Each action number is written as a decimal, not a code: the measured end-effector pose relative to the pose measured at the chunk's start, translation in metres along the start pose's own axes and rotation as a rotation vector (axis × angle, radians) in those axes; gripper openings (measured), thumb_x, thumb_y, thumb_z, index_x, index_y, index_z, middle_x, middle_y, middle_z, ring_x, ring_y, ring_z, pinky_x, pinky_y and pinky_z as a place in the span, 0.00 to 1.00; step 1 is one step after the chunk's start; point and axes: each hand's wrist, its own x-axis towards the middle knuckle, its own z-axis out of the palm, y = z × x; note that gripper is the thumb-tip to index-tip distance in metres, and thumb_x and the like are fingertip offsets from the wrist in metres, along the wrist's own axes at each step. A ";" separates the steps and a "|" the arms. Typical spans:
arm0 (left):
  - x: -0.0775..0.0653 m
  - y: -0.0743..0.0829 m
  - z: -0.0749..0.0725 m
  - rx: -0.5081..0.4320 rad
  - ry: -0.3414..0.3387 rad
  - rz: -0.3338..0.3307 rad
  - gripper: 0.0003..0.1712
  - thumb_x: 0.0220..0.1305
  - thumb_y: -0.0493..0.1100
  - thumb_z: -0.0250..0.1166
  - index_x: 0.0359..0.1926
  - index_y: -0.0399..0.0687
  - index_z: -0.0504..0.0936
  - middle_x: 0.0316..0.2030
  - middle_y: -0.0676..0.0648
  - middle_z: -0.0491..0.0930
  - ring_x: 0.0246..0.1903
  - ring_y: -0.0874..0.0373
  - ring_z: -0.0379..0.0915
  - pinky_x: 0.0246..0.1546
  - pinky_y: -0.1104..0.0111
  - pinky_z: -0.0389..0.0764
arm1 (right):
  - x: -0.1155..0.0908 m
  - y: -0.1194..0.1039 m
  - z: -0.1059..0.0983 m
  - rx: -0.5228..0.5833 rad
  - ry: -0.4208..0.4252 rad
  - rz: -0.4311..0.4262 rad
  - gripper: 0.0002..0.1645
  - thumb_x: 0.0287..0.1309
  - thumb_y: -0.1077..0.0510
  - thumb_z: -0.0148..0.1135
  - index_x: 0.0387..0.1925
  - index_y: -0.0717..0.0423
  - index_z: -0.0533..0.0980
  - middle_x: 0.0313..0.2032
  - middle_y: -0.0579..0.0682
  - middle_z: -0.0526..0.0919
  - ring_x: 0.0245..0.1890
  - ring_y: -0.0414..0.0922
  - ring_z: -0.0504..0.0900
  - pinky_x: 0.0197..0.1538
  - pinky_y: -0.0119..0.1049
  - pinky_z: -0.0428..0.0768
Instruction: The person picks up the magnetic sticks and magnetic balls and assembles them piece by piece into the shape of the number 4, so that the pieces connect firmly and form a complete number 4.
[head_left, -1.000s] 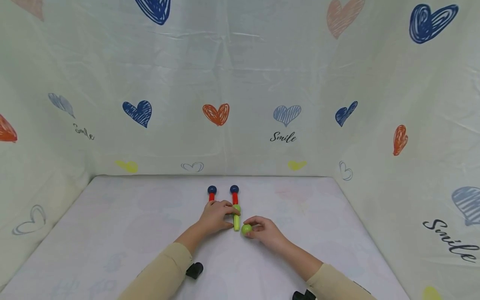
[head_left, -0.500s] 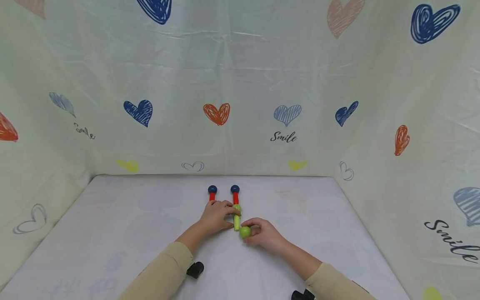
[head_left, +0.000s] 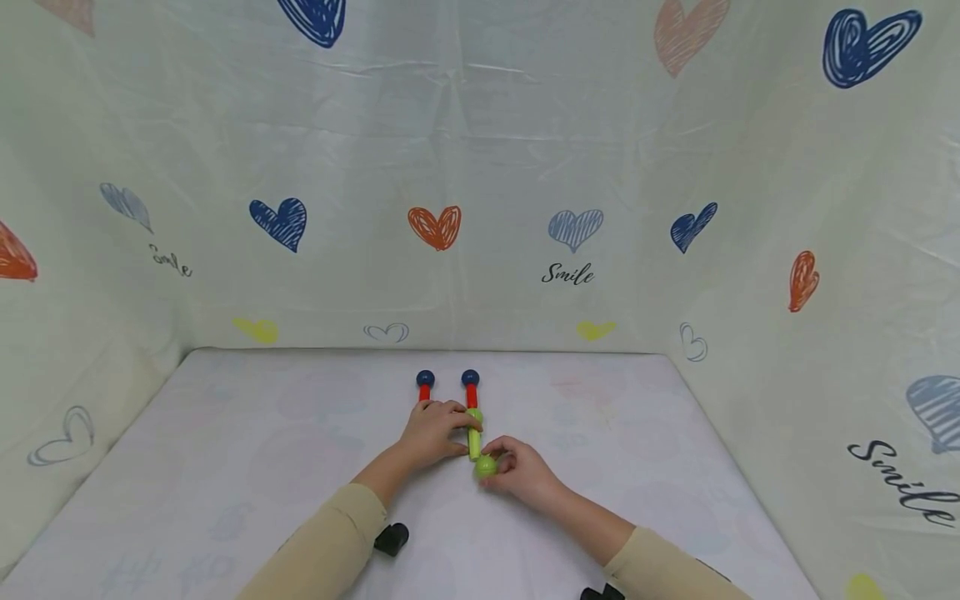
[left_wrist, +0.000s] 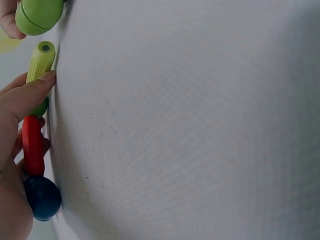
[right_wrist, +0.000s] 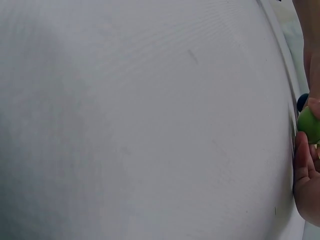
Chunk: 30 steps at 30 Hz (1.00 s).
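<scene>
My left hand (head_left: pixel 433 435) grips a yellow-green toy rod (head_left: pixel 474 445) by its sides. That rod lines up with a green ball (head_left: pixel 476 414), a red rod (head_left: pixel 471 396) and a dark blue ball (head_left: pixel 470 378) at the far end. A dark spot marks the yellow-green rod's near end (left_wrist: pixel 46 48) in the left wrist view. My right hand (head_left: pixel 527 475) pinches another green ball (head_left: pixel 486 467) between thumb and fingers, close to that end; a small gap shows between them in the left wrist view. Left of this line, a second red rod (head_left: pixel 425 392) with its blue ball (head_left: pixel 425 378) is partly hidden behind my left hand.
Everything lies on a white-covered table (head_left: pixel 300 433). A pale curtain (head_left: pixel 495 167) printed with hearts rises behind its far edge and along both sides. Black wrist devices (head_left: pixel 392 539) show beneath the sleeves.
My right hand has brought the green ball a little to the left and nearer me, to the near end of the yellow-green rod. My left hand has stayed in place.
</scene>
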 end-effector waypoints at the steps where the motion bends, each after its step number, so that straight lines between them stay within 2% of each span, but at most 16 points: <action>1: 0.000 0.000 0.000 0.001 0.001 0.001 0.21 0.51 0.50 0.76 0.48 0.69 0.84 0.52 0.50 0.78 0.54 0.49 0.72 0.60 0.44 0.62 | 0.000 0.000 0.001 -0.007 0.003 0.003 0.22 0.47 0.66 0.75 0.45 0.59 0.77 0.32 0.45 0.78 0.26 0.41 0.74 0.28 0.29 0.74; 11: -0.001 -0.001 -0.001 -0.005 0.010 0.015 0.21 0.51 0.51 0.76 0.48 0.69 0.84 0.52 0.50 0.78 0.53 0.48 0.73 0.59 0.44 0.62 | -0.001 -0.002 0.006 -0.056 0.030 0.003 0.21 0.45 0.62 0.77 0.42 0.58 0.78 0.25 0.45 0.76 0.25 0.40 0.72 0.26 0.29 0.71; 22: -0.002 -0.003 0.000 -0.011 0.020 0.029 0.18 0.51 0.54 0.76 0.44 0.66 0.85 0.51 0.49 0.78 0.52 0.48 0.73 0.60 0.45 0.62 | 0.000 -0.003 0.010 -0.098 0.046 -0.008 0.21 0.44 0.60 0.78 0.40 0.55 0.78 0.29 0.44 0.77 0.23 0.39 0.71 0.25 0.29 0.70; 30: -0.002 -0.002 -0.001 -0.014 0.016 0.026 0.16 0.51 0.53 0.76 0.43 0.64 0.86 0.51 0.48 0.78 0.52 0.49 0.72 0.60 0.45 0.62 | 0.000 -0.003 0.008 -0.105 0.040 -0.009 0.22 0.44 0.59 0.79 0.41 0.55 0.77 0.27 0.45 0.77 0.23 0.39 0.72 0.26 0.29 0.72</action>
